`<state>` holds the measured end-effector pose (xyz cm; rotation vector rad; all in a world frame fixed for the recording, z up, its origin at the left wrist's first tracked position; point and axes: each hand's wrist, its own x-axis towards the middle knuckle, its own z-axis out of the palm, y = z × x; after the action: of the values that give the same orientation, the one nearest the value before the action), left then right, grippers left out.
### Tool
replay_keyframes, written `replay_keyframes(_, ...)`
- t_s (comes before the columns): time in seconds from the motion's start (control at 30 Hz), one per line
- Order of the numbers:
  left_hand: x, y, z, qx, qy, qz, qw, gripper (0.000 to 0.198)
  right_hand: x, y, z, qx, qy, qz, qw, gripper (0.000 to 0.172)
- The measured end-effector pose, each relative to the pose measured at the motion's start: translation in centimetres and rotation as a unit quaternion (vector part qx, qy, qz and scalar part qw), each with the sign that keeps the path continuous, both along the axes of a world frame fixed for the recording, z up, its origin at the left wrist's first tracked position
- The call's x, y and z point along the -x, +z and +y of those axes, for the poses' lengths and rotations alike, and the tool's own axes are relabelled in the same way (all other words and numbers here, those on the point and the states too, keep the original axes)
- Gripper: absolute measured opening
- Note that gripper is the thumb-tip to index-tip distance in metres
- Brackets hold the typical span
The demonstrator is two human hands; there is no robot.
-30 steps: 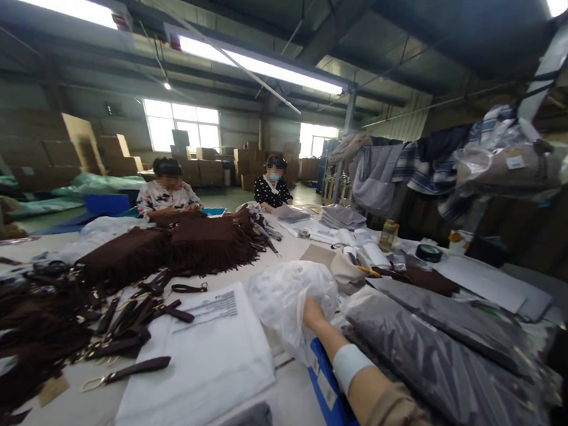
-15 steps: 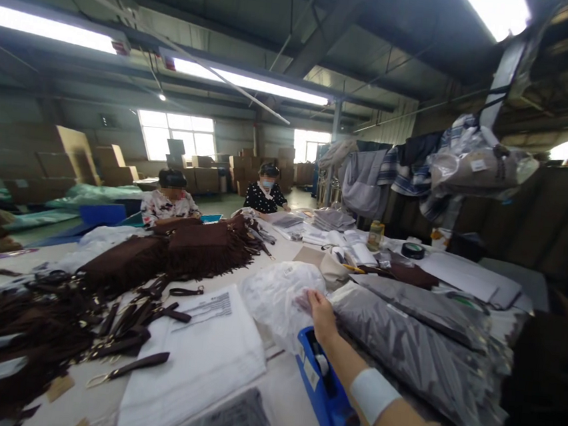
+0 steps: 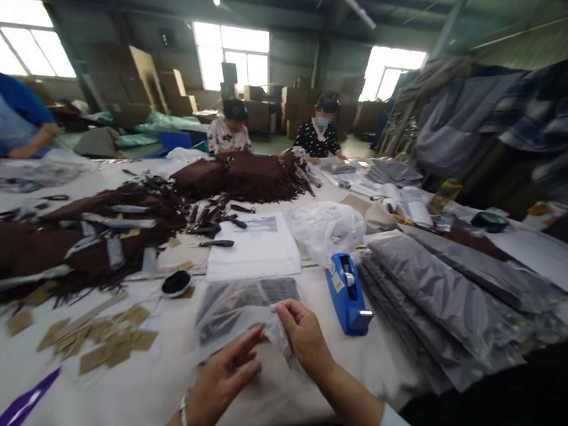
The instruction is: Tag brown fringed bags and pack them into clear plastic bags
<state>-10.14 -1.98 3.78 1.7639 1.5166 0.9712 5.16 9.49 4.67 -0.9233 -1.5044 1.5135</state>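
My right hand [image 3: 305, 332] is closed, thumb and fingertips pinching a small pale packet [image 3: 283, 337] with faint pinkish marks. Close by on the left, my left hand [image 3: 228, 378] has its fingers apart and appears to hold nothing. Both hands are over the near edge of a clear plastic bag [image 3: 223, 324] with a dark item inside, lying flat on the table. Whether the left fingertips touch the plastic I cannot tell. Beyond the bag lie a stack of white printed bags [image 3: 279, 259] and a crumpled clear plastic bag [image 3: 330, 227].
A blue tape dispenser [image 3: 348, 299] stands right of my hands, beside bagged grey goods [image 3: 437, 288]. Brown cardboard tags [image 3: 115, 344], a round black-topped container [image 3: 177, 283] and brown fringed goods [image 3: 95, 242] lie left. Co-workers [image 3: 322, 133] sit across the table; another person [image 3: 12, 113] is far left.
My right hand has come back from the crumpled plastic bag towards me, now with the small packet. My left hand has entered the view. The camera has tilted down and turned left.
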Motion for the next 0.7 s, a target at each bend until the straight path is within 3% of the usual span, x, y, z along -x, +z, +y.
replay_keyframes(0.1,-0.9,-0.1,0.6,0.071,0.028,-0.133,0.988,0.030,-0.1,0.8,-2.7,-0.049,0.077,-0.051,0.995,0.026)
replay_keyframes(0.2,-2.2,-0.5,0.3,0.070,0.105,-0.131,0.983,0.035,-1.6,1.2,-3.7,-0.043,0.122,-0.076,0.989,0.031)
replay_keyframes(0.27,-3.1,-1.0,-0.4,0.052,0.134,-0.111,0.983,0.035,-2.6,0.6,-4.3,0.019,0.135,-0.034,0.990,0.033)
replay_keyframes(0.33,-3.7,-1.2,-1.5,0.058,0.095,-0.089,0.990,0.028,-3.4,-0.8,-5.0,0.114,0.094,0.043,0.988,0.028)
replay_keyframes(0.4,-3.8,-0.9,-2.7,0.064,0.003,-0.058,0.996,0.022,-4.1,-2.5,-5.4,0.201,0.028,0.105,0.973,0.031)
replay_keyframes(0.47,-3.1,-0.1,-3.8,0.025,-0.084,-0.022,0.996,0.019,-4.7,-3.7,-5.7,0.233,-0.007,0.116,0.966,0.037)
replay_keyframes(0.53,-1.5,0.7,-4.5,-0.061,-0.101,0.037,0.992,0.013,-5.2,-4.2,-6.1,0.195,0.018,0.075,0.978,0.038)
replay_keyframes(0.6,0.6,0.7,-4.6,-0.130,-0.047,0.137,0.981,0.024,-5.1,-4.1,-6.8,0.100,0.093,-0.006,0.991,0.031)
replay_keyframes(0.7,3.7,-0.7,-3.5,-0.178,0.039,0.281,0.942,0.045,-3.2,-3.8,-7.8,-0.038,0.218,-0.115,0.969,0.022)
